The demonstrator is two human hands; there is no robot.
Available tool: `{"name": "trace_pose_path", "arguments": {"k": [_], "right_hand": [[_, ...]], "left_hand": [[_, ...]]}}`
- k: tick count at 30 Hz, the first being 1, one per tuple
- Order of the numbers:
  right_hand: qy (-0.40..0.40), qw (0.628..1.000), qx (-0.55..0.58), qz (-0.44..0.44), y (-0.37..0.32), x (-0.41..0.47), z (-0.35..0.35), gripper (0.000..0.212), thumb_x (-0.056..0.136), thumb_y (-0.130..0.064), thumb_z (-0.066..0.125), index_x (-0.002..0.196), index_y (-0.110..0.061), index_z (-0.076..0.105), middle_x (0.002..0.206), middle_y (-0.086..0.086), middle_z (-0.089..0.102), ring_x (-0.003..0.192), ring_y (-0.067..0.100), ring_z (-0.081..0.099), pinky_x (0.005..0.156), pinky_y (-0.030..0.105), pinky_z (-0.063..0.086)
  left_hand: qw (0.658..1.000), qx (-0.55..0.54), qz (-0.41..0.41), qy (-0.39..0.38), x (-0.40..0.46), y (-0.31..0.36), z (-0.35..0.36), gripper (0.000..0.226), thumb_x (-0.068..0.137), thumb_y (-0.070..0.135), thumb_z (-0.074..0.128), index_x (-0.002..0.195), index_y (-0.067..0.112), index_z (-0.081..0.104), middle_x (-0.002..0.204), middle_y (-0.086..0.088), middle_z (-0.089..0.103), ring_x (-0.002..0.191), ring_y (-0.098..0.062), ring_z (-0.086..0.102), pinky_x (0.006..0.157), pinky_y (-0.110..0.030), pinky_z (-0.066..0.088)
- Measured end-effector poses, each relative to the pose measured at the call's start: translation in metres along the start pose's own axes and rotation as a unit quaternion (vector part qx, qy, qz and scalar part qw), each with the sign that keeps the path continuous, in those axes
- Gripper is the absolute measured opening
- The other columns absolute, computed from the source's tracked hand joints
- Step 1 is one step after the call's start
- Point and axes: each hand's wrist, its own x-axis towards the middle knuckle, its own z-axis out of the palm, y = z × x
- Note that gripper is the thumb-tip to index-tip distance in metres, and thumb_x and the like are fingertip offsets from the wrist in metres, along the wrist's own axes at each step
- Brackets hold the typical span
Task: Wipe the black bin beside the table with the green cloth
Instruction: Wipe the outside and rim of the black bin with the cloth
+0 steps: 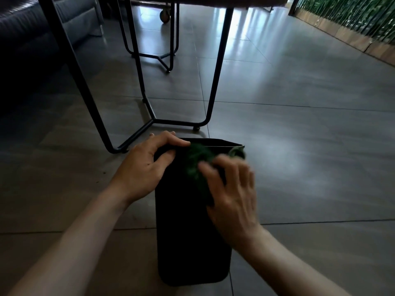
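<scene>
The tall black bin [188, 242] stands on the tiled floor just in front of the table's black metal legs. My left hand [145, 165] grips the bin's upper left rim, thumb over the edge. My right hand [233, 195], blurred by motion, presses the green cloth [197, 161] against the bin's near face close to the top. Part of the cloth also pokes over the right corner of the rim. The inside of the bin is hidden.
The table's frame [149, 116] stands right behind the bin, with a second frame and a castor wheel [164, 14] farther back. A dark sofa [32, 28] fills the upper left. A green slatted wall [352, 16] runs along the upper right. Grey tiles spread to the right.
</scene>
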Motion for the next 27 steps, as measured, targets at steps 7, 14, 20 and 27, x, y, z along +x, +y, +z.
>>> {"name": "trace_pose_path", "arguments": {"k": [7, 14, 20, 27], "right_hand": [[-0.117, 0.974, 0.007, -0.196, -0.007, -0.092, -0.015, 0.027, 0.101, -0.021, 0.054, 0.128, -0.023, 0.060, 0.127, 0.007, 0.050, 0.109, 0.032, 0.052, 0.088, 0.046, 0.058], [0.006, 1.000, 0.023, -0.011, 0.008, 0.005, -0.008, 0.041, 0.091, -0.023, 0.075, 0.128, -0.016, 0.058, 0.126, 0.013, 0.046, 0.111, 0.038, 0.049, 0.089, 0.046, 0.046], [-0.127, 0.970, 0.006, -0.209, -0.008, -0.101, -0.022, 0.023, 0.098, -0.023, 0.061, 0.119, -0.024, 0.070, 0.123, 0.008, 0.051, 0.104, 0.030, 0.054, 0.080, 0.042, 0.061], [0.020, 0.999, 0.027, 0.007, 0.024, 0.014, -0.012, 0.037, 0.092, -0.020, 0.073, 0.126, -0.011, 0.063, 0.124, 0.013, 0.047, 0.110, 0.040, 0.051, 0.087, 0.049, 0.048]], "left_hand": [[1.000, 0.011, 0.023, 0.001, -0.003, -0.003, 0.001, 0.031, 0.100, 0.015, 0.058, 0.106, 0.042, 0.071, 0.114, 0.029, 0.070, 0.113, 0.018, 0.059, 0.124, -0.045, 0.030], [1.000, -0.002, 0.022, -0.008, -0.003, -0.002, -0.001, 0.038, 0.100, 0.010, 0.058, 0.102, 0.045, 0.072, 0.111, 0.036, 0.070, 0.114, 0.016, 0.060, 0.090, 0.000, 0.041], [0.999, 0.018, 0.030, -0.015, -0.002, -0.003, 0.001, 0.031, 0.101, 0.013, 0.058, 0.107, 0.040, 0.071, 0.116, 0.029, 0.070, 0.120, 0.013, 0.058, 0.121, -0.036, 0.034], [1.000, -0.006, 0.023, -0.013, 0.001, -0.002, -0.002, 0.034, 0.101, 0.010, 0.057, 0.104, 0.040, 0.073, 0.116, 0.030, 0.070, 0.118, 0.015, 0.059, 0.092, 0.000, 0.040]]}}
